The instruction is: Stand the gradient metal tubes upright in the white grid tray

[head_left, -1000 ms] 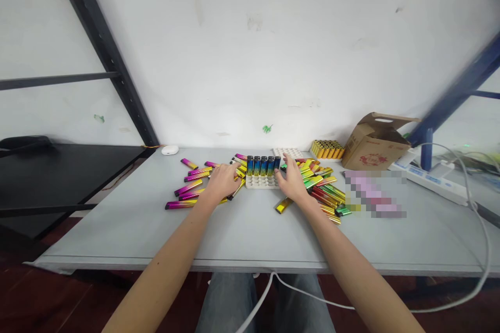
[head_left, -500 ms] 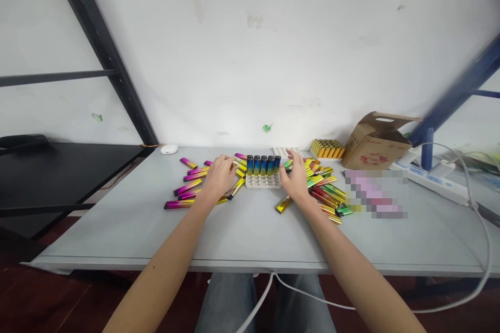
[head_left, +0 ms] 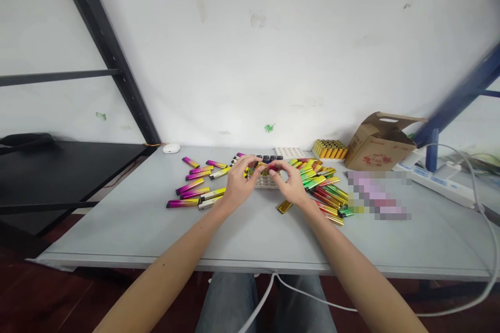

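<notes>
My left hand (head_left: pixel 241 179) and my right hand (head_left: pixel 291 182) meet over a white holed tray (head_left: pixel 265 183), thumbs and fingers pinched together. Between their fingertips is a shiny yellow-and-red lighter (head_left: pixel 269 168), mostly covered by the fingers. Behind it, dark tops of a row of lighters (head_left: pixel 272 158) show in the tray; the hands hide the rest. To the left, purple-and-yellow lighters (head_left: pixel 191 186) lie scattered, with several showing a pale side. A pile of green, yellow and red lighters (head_left: pixel 326 192) lies beside my right hand.
At the back stand a second white tray (head_left: pixel 289 152) and a tray packed with yellow lighters (head_left: pixel 330 149). An opened cardboard box (head_left: pixel 377 148) and a power strip (head_left: pixel 441 182) are on the right. A white case (head_left: pixel 171 148) sits back left. A white cable (head_left: pixel 492 250) hangs over the edge.
Both hands have moved inward and now meet over the tray, in front of the standing blue lighters. A yellow-and-red lighter is now between the fingertips. The view has shifted slightly.
</notes>
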The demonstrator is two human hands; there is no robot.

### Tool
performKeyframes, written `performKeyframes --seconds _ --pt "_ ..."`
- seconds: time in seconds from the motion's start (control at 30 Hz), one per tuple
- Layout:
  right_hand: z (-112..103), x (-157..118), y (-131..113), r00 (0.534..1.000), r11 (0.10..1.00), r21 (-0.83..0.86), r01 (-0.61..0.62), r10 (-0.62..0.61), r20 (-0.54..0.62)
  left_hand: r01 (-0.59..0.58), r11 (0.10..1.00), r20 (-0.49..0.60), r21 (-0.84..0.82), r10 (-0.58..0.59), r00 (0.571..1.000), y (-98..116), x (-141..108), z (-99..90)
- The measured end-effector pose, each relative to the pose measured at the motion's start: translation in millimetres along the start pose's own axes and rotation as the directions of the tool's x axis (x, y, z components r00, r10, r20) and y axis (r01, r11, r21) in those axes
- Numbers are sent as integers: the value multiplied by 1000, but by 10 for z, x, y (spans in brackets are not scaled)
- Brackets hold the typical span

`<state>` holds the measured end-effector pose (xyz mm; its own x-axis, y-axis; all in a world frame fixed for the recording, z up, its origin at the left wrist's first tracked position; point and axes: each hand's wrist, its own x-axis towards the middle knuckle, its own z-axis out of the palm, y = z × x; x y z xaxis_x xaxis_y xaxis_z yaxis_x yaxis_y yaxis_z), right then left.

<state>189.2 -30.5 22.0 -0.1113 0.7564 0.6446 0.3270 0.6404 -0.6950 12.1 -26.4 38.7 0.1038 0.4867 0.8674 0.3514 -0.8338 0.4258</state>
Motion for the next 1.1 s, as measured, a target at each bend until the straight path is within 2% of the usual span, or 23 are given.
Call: performKeyframes --seconds 0.1,0.2,0.3,0.43,0.5,0.57,0.73,0.87,1.1 --pt "25 30 -11 990 978 155 -138 138 13 25 1000 3 18 -25 1000 -49 -11 -7" --pt "16 75 -8 960 881 396 -259 280 5 15 997 50 73 -19 999 -105 -13 -28" --pt "-28 124 -6 919 730 612 -305 395 -13 -47 990 209 130 19 978 -138 -51 -12" --pt "-104 175 -23 851 512 791 -333 525 18 -129 980 398 149 60 915 -149 -127 43" --pt "-130 186 -35 831 456 818 -352 554 50 -162 973 456 162 72 887 -150 -137 46" --pt "-141 188 -43 829 422 828 -370 553 89 -167 968 478 189 58 877 -154 -121 25" --pt "-132 189 -50 800 321 837 -443 564 207 -121 966 440 228 8 898 -173 -68 -31" --pt "-132 192 -58 769 294 814 -501 583 263 -130 965 448 226 16 894 -176 -99 -3" --pt "-131 157 -51 766 250 792 -557 523 374 -140 967 473 213 23 881 -158 -152 41"
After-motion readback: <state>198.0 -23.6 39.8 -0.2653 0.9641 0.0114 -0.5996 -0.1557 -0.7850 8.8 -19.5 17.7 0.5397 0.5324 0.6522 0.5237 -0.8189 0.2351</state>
